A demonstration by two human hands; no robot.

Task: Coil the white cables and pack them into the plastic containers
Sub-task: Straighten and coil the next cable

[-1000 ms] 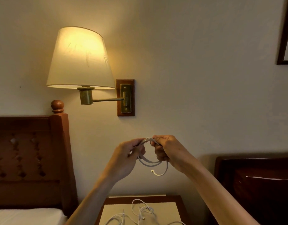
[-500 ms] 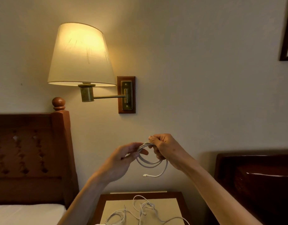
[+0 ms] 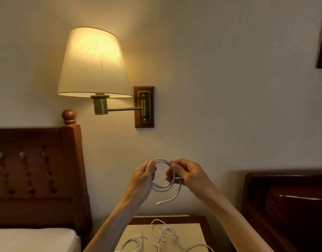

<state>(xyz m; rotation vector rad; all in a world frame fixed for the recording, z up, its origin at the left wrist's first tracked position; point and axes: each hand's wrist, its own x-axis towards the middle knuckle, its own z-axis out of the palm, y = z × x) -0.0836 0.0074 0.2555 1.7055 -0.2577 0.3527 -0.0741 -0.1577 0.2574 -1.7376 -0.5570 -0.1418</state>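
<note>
Step in hand: one white cable (image 3: 163,186) is being wound into a ring in the air, in front of the wall, at about 6 o'clock below the wall lamp (image 3: 94,64).

Left hand (image 3: 143,179): the coil's left edge, at its 9 o'clock, is pinched between thumb and curled fingers.

Right hand (image 3: 186,174): the coil's right side, at its 3 o'clock, is gripped by curled fingers, with the cable run seen passing under them.

What has changed: half a second ago the loops were bunched and flattened between the hands; now a rounder, open ring is shown, held at both sides. The loose tail (image 3: 170,199) now hangs lower, from the coil's 4 o'clock down to a plug near 6 o'clock.

Meaning for the task: the winding of this cable is judged nearly finished, with only the short tail left to be taken in or tucked.

Remaining cables (image 3: 160,239): a loose white tangle is seen lying uncoiled on the nightstand (image 3: 192,231), at 6 o'clock below the hands.

Containers: none can be seen in view, so packing is judged not yet begun.

Risk: the ring may spring open if either grip is loosened before the tail is secured.
</note>
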